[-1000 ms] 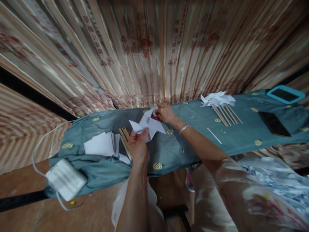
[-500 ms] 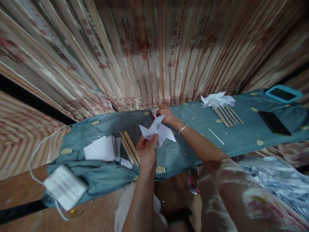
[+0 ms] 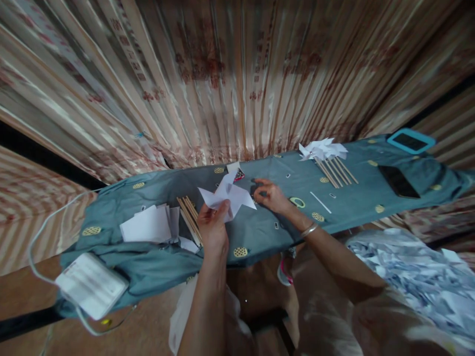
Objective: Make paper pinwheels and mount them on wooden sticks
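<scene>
My left hand [image 3: 214, 225] is closed on a white folded paper pinwheel [image 3: 230, 199], its thumb pressed on the front and its blades spread above the table. To the right of the pinwheel, my right hand [image 3: 270, 196] hovers over the cloth with curled fingers, thumb and fingertips close together. Whatever it may pinch is too small to make out. Behind the pinwheel, partly hidden by a blade, lies a small open box [image 3: 238, 173] with red and dark bits in it. Thin wooden sticks [image 3: 190, 213] lie just left of my left hand.
White paper sheets [image 3: 146, 225] lie left of the sticks. Finished pinwheels [image 3: 322, 149] on sticks lie at the back right, near a white strip [image 3: 320, 202], a green tape roll [image 3: 297, 202], a dark phone [image 3: 399, 181] and a blue-framed tablet [image 3: 410, 141]. A white box [image 3: 92, 285] with a cable sits front left.
My right hand has drawn back from the small box towards me and right, uncovering the box and the tape roll. My left hand still holds the pinwheel. The view has shifted slightly.
</scene>
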The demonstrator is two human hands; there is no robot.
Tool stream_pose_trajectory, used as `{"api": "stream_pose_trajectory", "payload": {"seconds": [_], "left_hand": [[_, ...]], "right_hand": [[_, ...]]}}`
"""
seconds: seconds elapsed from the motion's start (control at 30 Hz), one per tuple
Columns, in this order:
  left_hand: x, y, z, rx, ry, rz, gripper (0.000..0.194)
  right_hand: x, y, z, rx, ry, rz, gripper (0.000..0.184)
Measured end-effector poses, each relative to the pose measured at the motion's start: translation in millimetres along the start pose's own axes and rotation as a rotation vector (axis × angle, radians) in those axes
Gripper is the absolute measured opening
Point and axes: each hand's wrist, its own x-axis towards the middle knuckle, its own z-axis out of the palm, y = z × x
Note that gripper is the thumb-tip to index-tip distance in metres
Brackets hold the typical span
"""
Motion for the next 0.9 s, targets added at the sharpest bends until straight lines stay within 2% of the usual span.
{"api": "stream_pose_trajectory", "payload": {"seconds": [0.1,0.2,0.33,0.47,0.67,0.77,0.9], "left_hand": [[0.3,2.8,-1.4,0.027,-0.023,0.035,0.027],[-0.1,5.3,-1.9,0.031,-0.034,0.050,0.025],[-0.1,5.2,-0.5,0.013,-0.036,0.045,0.025],[1.0,0.5,1.9,0.026,-0.044,0.052,0.026],[2.9,-3.7,5.1,0.099,-0.065,0.058,0.030],[3.7,-5.1,6.2,0.102,-0.059,0.057,0.031],[3.9,-8.1,7.4,0.104,-0.054,0.058,0.031]], "right_hand": [[-31.3,3.1,-5.1,-0.024,-0.063,-0.043,0.013],[-42.7,5.2,-10.4,-0.121,-0.121,-0.094,0.015],[-41.5,1.4,-19.3,-0.231,-0.124,-0.046,0.024],[-35.7,-18.1,-23.0,-0.311,-0.137,0.022,0.025],[-25.5,-46.1,-15.6,-0.484,-0.296,0.041,0.024],[-24.5,-46.1,-14.3,-0.506,-0.349,0.013,0.020],[-27.6,-34.8,-15.1,-0.461,-0.350,-0.004,0.024]]}}
